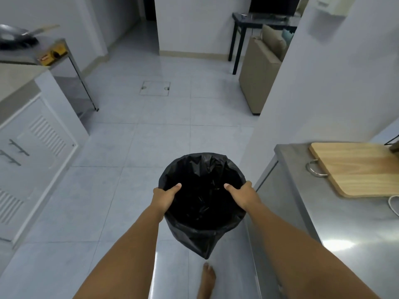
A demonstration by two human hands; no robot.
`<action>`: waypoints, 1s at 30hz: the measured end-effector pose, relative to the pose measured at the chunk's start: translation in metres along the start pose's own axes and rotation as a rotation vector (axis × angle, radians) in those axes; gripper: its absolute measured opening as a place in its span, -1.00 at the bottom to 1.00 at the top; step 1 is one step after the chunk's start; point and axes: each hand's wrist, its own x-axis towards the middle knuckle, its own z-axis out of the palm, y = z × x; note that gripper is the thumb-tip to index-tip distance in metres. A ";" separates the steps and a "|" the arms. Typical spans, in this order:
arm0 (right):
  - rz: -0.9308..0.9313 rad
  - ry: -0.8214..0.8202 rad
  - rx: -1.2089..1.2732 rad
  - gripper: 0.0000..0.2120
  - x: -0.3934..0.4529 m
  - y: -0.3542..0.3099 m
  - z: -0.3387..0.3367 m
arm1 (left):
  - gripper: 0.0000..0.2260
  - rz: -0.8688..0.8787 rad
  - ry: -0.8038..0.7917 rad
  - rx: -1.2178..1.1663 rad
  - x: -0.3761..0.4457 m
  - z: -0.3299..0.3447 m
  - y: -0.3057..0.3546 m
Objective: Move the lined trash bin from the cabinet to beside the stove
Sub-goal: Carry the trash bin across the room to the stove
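Over the tiled floor (pixel 133 143), your left hand (pixel 165 198) and right hand (pixel 243 196) clamp opposite rims of the lined trash bin (pixel 200 231), thumbs inside.

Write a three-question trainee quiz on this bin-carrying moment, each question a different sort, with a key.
1. True or false: the bin stands on the floor.
2. Multiple choice: where do the thumbs sit? A) inside the rim B) under the base C) on the board
3. Fill in: the stove with the pan lies ahead to the person's ____.

Key:
1. False: the left hand and right hand hold it in the air above the floor.
2. A.
3. Left.
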 end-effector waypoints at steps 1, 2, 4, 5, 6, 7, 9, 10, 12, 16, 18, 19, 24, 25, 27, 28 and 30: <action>0.003 0.004 0.003 -0.17 0.015 -0.007 -0.002 | -0.13 0.001 0.013 0.005 0.014 0.007 0.010; 0.002 0.011 0.008 -0.16 0.023 -0.013 -0.004 | -0.17 0.007 0.027 0.014 0.023 0.012 0.016; -0.005 0.024 0.018 -0.15 0.048 -0.028 -0.010 | -0.19 0.013 0.028 0.027 0.046 0.025 0.039; -0.007 0.029 0.017 -0.15 0.060 -0.035 -0.013 | -0.20 0.012 0.031 0.032 0.058 0.030 0.049; -0.004 0.033 0.012 -0.14 0.077 -0.045 -0.018 | -0.21 0.006 0.037 0.034 0.074 0.037 0.062; -0.004 0.038 0.004 -0.14 0.089 -0.054 -0.023 | -0.22 0.003 0.040 0.037 0.085 0.042 0.072; -0.024 0.046 -0.009 -0.14 0.111 -0.071 -0.031 | -0.22 0.011 0.043 0.039 0.102 0.050 0.093; -0.033 0.048 -0.019 -0.14 0.127 -0.081 -0.035 | -0.22 0.014 0.043 0.036 0.116 0.056 0.103; -0.042 0.050 -0.037 -0.14 0.153 -0.100 -0.041 | -0.22 0.020 0.059 0.044 0.139 0.062 0.123; -0.054 0.046 -0.048 -0.14 0.205 -0.136 -0.043 | -0.21 0.032 0.052 0.047 0.186 0.070 0.162; -0.052 0.044 -0.043 -0.15 0.231 -0.155 -0.043 | -0.24 0.041 0.053 0.039 0.213 0.071 0.181; -0.053 0.043 -0.041 -0.16 0.247 -0.167 -0.042 | -0.24 0.038 0.051 0.030 0.230 0.070 0.192; -0.042 0.043 -0.029 -0.19 0.321 -0.228 -0.036 | -0.13 0.042 0.031 0.037 0.312 0.067 0.250; -0.035 0.044 -0.017 -0.19 0.336 -0.241 -0.035 | -0.12 0.039 0.024 0.033 0.330 0.066 0.264; -0.024 0.046 0.003 -0.18 0.362 -0.266 -0.034 | -0.10 0.038 0.021 0.040 0.361 0.064 0.291; -0.024 0.047 0.008 -0.18 0.374 -0.277 -0.034 | -0.07 0.044 0.024 0.051 0.375 0.064 0.303; -0.024 0.052 0.011 -0.18 0.399 -0.296 -0.034 | 0.00 0.040 0.008 0.066 0.403 0.065 0.322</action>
